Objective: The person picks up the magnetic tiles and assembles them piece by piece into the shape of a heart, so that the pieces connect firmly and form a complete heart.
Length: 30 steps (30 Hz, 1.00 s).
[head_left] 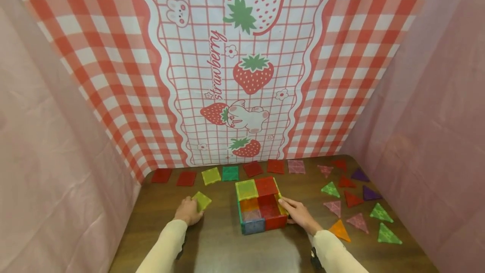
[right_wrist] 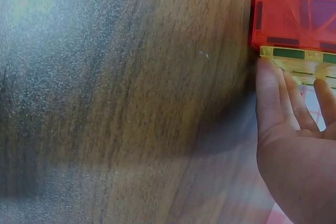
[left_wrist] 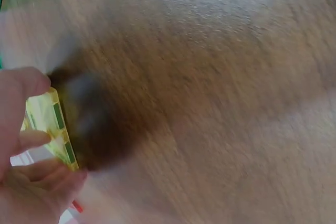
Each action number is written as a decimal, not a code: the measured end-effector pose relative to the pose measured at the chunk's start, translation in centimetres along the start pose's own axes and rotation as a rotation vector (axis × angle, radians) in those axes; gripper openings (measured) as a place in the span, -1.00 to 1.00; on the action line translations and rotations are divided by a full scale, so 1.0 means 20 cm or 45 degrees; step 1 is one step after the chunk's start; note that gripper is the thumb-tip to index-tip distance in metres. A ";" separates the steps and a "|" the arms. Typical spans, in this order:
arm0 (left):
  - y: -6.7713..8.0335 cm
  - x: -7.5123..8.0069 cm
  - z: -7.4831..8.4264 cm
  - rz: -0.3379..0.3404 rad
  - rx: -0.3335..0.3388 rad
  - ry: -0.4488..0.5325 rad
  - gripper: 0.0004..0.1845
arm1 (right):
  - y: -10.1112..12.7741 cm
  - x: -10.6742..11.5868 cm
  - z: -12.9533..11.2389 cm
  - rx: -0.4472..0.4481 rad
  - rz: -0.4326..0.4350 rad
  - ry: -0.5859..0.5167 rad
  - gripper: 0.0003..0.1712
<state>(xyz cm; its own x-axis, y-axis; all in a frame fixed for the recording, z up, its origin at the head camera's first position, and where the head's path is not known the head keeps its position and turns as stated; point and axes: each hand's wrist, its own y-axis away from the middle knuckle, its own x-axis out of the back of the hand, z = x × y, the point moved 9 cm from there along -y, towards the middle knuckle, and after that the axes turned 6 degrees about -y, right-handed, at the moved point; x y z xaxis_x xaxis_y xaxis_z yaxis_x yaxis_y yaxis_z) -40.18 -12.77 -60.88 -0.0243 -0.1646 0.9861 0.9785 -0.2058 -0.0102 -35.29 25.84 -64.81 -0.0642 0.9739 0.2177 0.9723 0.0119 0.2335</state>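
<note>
A low open box of coloured magnetic tiles [head_left: 259, 205] stands in the middle of the brown table [head_left: 219, 243], with yellow, red and blue walls. My right hand [head_left: 299, 214] lies against its right side, straight fingers touching a yellow wall tile [right_wrist: 310, 64] beside a red tile [right_wrist: 294, 9]. In the right wrist view that hand [right_wrist: 294, 150] shows flat fingers along the yellow edge. Left of the box, my left hand [head_left: 188, 211] pinches a loose yellow square tile [head_left: 202, 200] just above the table. The left wrist view, blurred, shows this tile [left_wrist: 50, 132] between the fingers [left_wrist: 21, 182].
Several square tiles lie in a row at the table's back: red [head_left: 161, 175], yellow [head_left: 211, 175], green [head_left: 230, 173], pink [head_left: 296, 166]. Several triangle tiles [head_left: 352, 205] are scattered on the right. Pink cloth walls stand at both sides, a checkered strawberry cloth [head_left: 242, 75] behind.
</note>
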 end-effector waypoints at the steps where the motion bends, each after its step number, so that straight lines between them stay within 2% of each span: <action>1: 0.00 0.00 0.00 -0.012 -0.008 0.007 -0.61 | 0.00 0.00 0.00 0.005 0.004 0.003 -0.22; 6: 0.03 0.00 0.03 -0.066 -0.063 0.046 -0.37 | 0.00 0.00 -0.01 0.013 0.003 0.013 -0.20; 10: 0.06 -0.02 0.07 -0.106 -0.085 0.201 -0.31 | 0.00 0.00 -0.01 0.006 0.007 0.024 -0.19; 14: 0.07 0.01 0.18 -0.049 -0.102 0.424 -0.28 | 0.00 0.01 -0.01 0.007 0.011 0.035 -0.18; 16: 0.06 0.05 0.27 -0.005 -0.157 0.472 -0.28 | 0.00 0.01 -0.01 0.007 0.013 0.030 -0.19; 19: 0.05 0.13 0.42 0.058 -0.305 0.470 -0.29 | 0.00 0.02 -0.01 0.004 0.021 0.015 -0.20; 23: 0.06 0.21 0.57 0.062 -0.445 0.406 -0.31 | 0.00 0.02 -0.01 -0.002 0.026 0.015 -0.20; 30: 0.09 0.28 0.75 0.011 -0.585 0.318 -0.32 | 0.01 0.01 0.00 -0.005 0.026 0.045 -0.18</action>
<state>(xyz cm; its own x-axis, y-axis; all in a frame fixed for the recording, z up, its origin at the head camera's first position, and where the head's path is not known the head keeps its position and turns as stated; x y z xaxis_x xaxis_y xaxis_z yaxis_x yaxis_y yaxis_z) -35.56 0.48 -52.84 -0.1201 -0.3817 0.9164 0.7894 -0.5965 -0.1450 -35.18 26.05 -64.70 -0.0527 0.9653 0.2557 0.9726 -0.0085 0.2322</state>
